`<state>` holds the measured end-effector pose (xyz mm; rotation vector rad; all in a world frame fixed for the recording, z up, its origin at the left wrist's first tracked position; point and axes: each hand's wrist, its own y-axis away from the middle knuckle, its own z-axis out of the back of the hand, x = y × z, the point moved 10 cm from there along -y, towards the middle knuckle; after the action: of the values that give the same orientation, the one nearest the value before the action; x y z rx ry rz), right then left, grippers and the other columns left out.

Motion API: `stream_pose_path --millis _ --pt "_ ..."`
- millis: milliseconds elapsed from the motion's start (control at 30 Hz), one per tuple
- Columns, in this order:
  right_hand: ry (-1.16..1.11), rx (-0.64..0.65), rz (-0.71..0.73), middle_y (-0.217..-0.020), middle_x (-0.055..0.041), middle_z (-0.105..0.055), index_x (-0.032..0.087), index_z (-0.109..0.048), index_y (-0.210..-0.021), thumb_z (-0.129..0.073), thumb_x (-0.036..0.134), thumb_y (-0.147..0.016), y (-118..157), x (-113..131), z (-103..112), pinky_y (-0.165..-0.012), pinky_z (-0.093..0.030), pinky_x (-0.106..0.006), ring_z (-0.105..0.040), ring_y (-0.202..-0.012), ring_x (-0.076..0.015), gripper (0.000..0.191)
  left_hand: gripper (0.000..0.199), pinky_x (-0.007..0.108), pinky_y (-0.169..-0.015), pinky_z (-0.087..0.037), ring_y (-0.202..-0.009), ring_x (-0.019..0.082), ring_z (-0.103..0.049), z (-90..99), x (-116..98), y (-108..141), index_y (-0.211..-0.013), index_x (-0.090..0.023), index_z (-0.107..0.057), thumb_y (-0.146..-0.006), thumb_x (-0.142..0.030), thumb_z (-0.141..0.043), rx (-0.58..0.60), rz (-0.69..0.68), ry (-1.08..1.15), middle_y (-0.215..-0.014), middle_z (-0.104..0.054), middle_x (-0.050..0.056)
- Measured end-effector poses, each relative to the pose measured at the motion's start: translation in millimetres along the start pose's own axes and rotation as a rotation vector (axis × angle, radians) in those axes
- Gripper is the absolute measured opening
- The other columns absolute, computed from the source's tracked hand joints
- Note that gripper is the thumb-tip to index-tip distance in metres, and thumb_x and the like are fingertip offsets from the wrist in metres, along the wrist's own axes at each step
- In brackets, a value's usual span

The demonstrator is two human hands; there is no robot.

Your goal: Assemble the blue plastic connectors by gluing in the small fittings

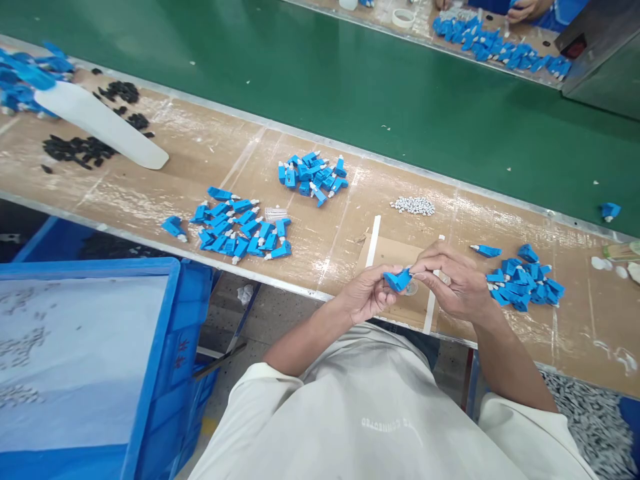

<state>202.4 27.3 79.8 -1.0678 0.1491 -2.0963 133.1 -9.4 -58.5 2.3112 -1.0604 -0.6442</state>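
My left hand (pixel 369 292) grips a small blue plastic part (pixel 397 280) between thumb and fingers, over a cardboard pad (pixel 395 252) at the bench's front edge. At the part's right end, my right hand (pixel 453 277) is closed in a pinch; whatever sits between those fingertips is too small to make out. Just below the fingers shows a small clear round item (pixel 411 288), partly covered. Beyond the hands lies a heap of tiny grey-white pieces (pixel 413 206). Blue parts with white tips (pixel 523 283) are piled to the right of my right hand.
More blue parts lie in groups, one mid-bench (pixel 313 175) and one further left (pixel 240 227). Black pieces (pixel 80 150) and a white bottle-like object (pixel 105 123) are at far left. A green belt (pixel 300 80) runs behind. A blue crate (pixel 175 320) stands lower left. Another person's hand (pixel 525 10) shows opposite.
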Motion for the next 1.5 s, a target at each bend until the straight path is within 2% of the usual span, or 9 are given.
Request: stream_pose_path --millis 200,500,633,733,800,933,1067,1267,1500 --pt "0.132 0.129 0.009 -0.087 -0.0091 -0.072 0.025 -0.074 -0.097 -0.055 0.026 -0.101 -0.7 -2.1 -4.5 -0.072 -0.056 -0.037 -0.067 -0.082 -0.0226 0.019 0.023 0.006 -0.038 -0.042 -0.038 0.002 -0.050 1.8 4.1 -5.5 -0.068 -0.010 -0.063 -0.091 -0.015 -0.066 0.071 0.047 0.020 -0.057 -0.063 0.001" --pt "0.142 0.127 0.100 -0.085 -0.0092 -0.072 0.024 -0.076 -0.100 -0.058 0.018 -0.098 2.0 2.0 -7.2 -0.068 -0.054 -0.035 -0.066 -0.078 -0.0212 0.019 0.023 0.004 -0.038 -0.042 -0.038 0.001 -0.051 3.1 3.7 -10.7 -0.071 -0.010 -0.063 -0.094 -0.015 -0.063 0.068 0.057 0.004 -0.055 -0.061 0.000" --pt "0.027 0.094 -0.082 -0.081 -0.0083 -0.073 0.026 -0.078 -0.090 -0.069 0.029 -0.093 3.6 -16.4 -2.8 -0.066 -0.056 -0.037 -0.067 -0.074 -0.0218 0.010 0.020 0.007 -0.040 -0.045 -0.039 0.003 -0.053 5.6 -3.4 -9.5 -0.070 -0.010 -0.063 -0.090 -0.015 -0.067 0.047 -0.027 -0.039 -0.054 -0.061 -0.001" --pt "-0.139 -0.159 -0.346 -0.072 -0.0054 -0.069 0.025 -0.076 -0.084 -0.085 0.041 -0.078 17.2 -41.4 19.0 -0.056 -0.055 -0.035 -0.062 -0.062 -0.0198 0.020 0.024 0.011 -0.041 -0.046 -0.040 0.004 -0.054 4.7 -14.5 -4.5 -0.070 -0.012 -0.063 -0.078 -0.024 -0.082 0.076 -0.160 -0.100 -0.055 -0.062 -0.002" --pt "-0.300 -0.317 -0.543 -0.063 -0.0016 -0.062 0.023 -0.075 -0.084 -0.087 0.047 -0.075 35.4 -59.8 24.4 -0.041 -0.045 -0.029 -0.053 -0.049 -0.0146 0.028 0.035 0.013 -0.041 -0.046 -0.040 0.005 -0.054 1.1 -21.6 0.6 -0.069 -0.013 -0.064 -0.067 -0.035 -0.090 0.117 -0.257 -0.158 -0.054 -0.062 -0.003" --pt "-0.731 -0.176 -0.798 -0.063 0.0018 -0.055 0.020 -0.078 -0.097 -0.088 0.057 -0.068 55.1 -72.8 -24.3 -0.032 -0.028 -0.022 -0.041 -0.043 -0.0083 0.048 0.050 0.018 -0.043 -0.048 -0.045 0.007 -0.056 -4.5 -28.1 8.2 -0.069 -0.014 -0.066 -0.054 -0.052 -0.094 0.144 -0.395 -0.238 -0.055 -0.061 -0.003" --pt "-0.954 -0.088 -0.830 -0.060 0.0032 -0.051 0.017 -0.078 -0.095 -0.089 0.060 -0.063 55.2 -65.0 -59.9 -0.037 -0.028 -0.022 -0.035 -0.045 -0.0067 0.055 0.053 0.021 -0.045 -0.050 -0.046 0.007 -0.055 -6.5 -22.4 8.5 -0.067 -0.014 -0.065 -0.054 -0.058 -0.093 0.130 -0.411 -0.288 -0.057 -0.062 -0.003" --pt "-1.045 -0.162 -0.846 -0.079 -0.0013 -0.061 0.018 -0.074 -0.075 -0.092 0.055 -0.059 52.4 -60.4 -72.1 -0.036 -0.022 -0.021 -0.033 -0.046 -0.0043 0.044 0.052 0.023 -0.045 -0.050 -0.045 0.008 -0.054 -6.5 -22.1 13.3 -0.065 -0.015 -0.063 -0.055 -0.057 -0.092 0.122 -0.451 -0.289 -0.055 -0.062 -0.002" --pt "-1.117 -0.127 -0.905 -0.070 0.0005 -0.057 0.018 -0.074 -0.082 -0.092 0.054 -0.058 61.7 -64.5 -82.2 -0.040 -0.029 -0.019 -0.038 -0.050 -0.0072 0.047 0.053 0.022 -0.048 -0.051 -0.048 0.009 -0.056 -4.0 -25.6 14.7 -0.065 -0.015 -0.063 -0.055 -0.060 -0.091 0.106 -0.463 -0.362 -0.057 -0.063 -0.002"
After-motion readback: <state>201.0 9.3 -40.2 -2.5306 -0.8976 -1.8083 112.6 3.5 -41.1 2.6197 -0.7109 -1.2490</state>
